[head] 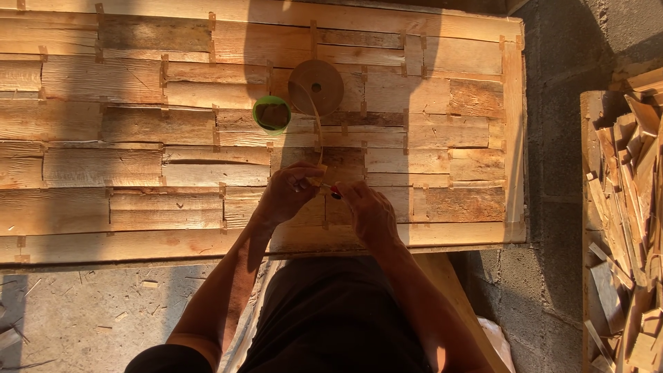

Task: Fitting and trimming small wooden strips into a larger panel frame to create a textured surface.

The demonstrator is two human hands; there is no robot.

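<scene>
At the centre of the frame we pinch the tape strip [316, 141] with our left hand [290, 190], our right hand [369, 211] grips a small red-handled tool [334, 191], and the tape roll [316, 86] lies above on the veneer sheet [103, 159] beside a green cup [271, 115].

Rough matt wood panel [138, 166], brown paper tape roll [316, 86]
</scene>
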